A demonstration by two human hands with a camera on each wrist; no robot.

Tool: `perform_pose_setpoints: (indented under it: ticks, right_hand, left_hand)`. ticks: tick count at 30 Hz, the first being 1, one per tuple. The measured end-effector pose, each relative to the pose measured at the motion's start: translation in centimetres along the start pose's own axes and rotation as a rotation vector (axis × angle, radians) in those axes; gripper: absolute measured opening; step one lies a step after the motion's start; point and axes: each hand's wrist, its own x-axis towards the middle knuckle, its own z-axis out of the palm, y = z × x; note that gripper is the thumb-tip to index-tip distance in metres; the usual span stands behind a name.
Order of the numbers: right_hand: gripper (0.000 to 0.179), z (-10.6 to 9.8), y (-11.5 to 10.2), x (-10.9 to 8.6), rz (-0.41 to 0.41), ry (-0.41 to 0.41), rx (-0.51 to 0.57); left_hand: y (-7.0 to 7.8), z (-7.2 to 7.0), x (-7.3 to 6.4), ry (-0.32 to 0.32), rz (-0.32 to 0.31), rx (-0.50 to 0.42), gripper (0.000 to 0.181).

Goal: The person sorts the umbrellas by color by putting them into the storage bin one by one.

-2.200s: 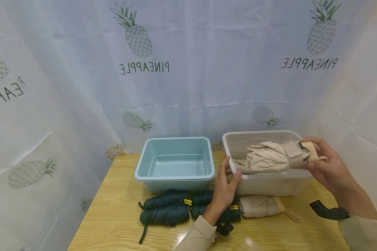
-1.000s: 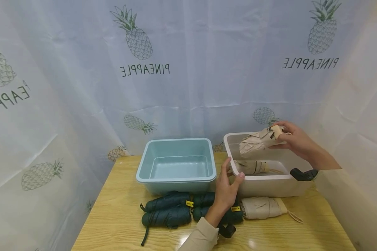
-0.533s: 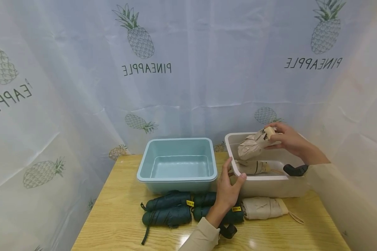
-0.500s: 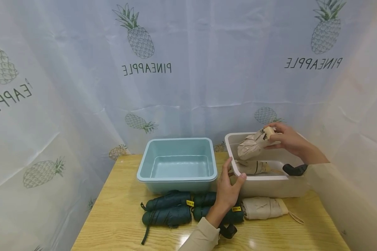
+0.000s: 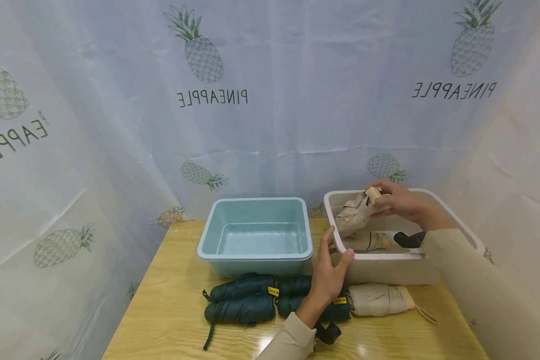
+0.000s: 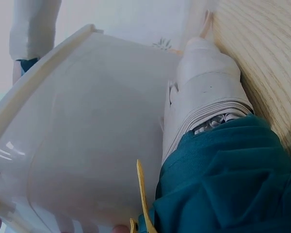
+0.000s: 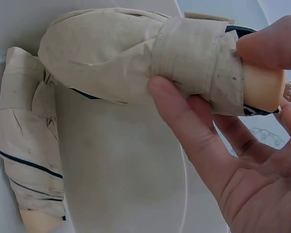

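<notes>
My right hand [image 5: 405, 202] grips a folded beige umbrella [image 5: 352, 216] by its pale handle end. The umbrella tilts down to the left inside the white bin [image 5: 387, 256]. A second folded beige umbrella [image 7: 31, 141] lies along the bin's left side, below the held one. My left hand [image 5: 328, 275] holds the bin's front left corner, thumb on the front rim and fingers along the left side. The left wrist view shows only fingertips of that hand, beside the bin's wall [image 6: 102, 121].
A light blue bin [image 5: 256, 257] stands left of the white one. Dark green folded umbrellas [image 5: 240, 309] and a beige one [image 5: 378, 300] lie in front of the bins on the wooden table [image 5: 162, 300]. A pineapple-print curtain [image 5: 288, 125] hangs behind.
My right hand has carried the beige umbrella leftward and down into the white bin, turning it from level to tilted. My left hand has stayed at the bin's corner.
</notes>
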Motion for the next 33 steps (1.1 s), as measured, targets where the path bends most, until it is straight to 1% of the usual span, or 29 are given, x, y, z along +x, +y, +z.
perform_pose_setpoints:
  ticks: [8,15,19,27,33]
  right_hand:
    - [0.058,0.8,0.2,0.9,0.026,-0.047,-0.026]
    - [0.059,1.2,0.6,1.2,0.063,-0.078,-0.015]
    - [0.06,1.2,1.0,1.2,0.083,-0.083,-0.01]
    - [0.068,0.6,1.7,1.0,0.13,-0.093,-0.008]
    - [0.068,0.2,1.6,0.6,0.167,-0.096,-0.048]
  left_hand:
    - [0.1,0.0,-0.1,-0.004,-0.01,0.001,0.066]
    - [0.1,0.0,-0.1,-0.008,-0.009,0.008,0.066]
    - [0.0,-0.1,-0.1,-0.006,-0.007,0.008,0.066]
    - [0.0,0.0,-0.1,-0.01,-0.002,-0.004,0.066]
    - [-0.1,0.0,0.0,-0.012,-0.003,-0.01,0.067]
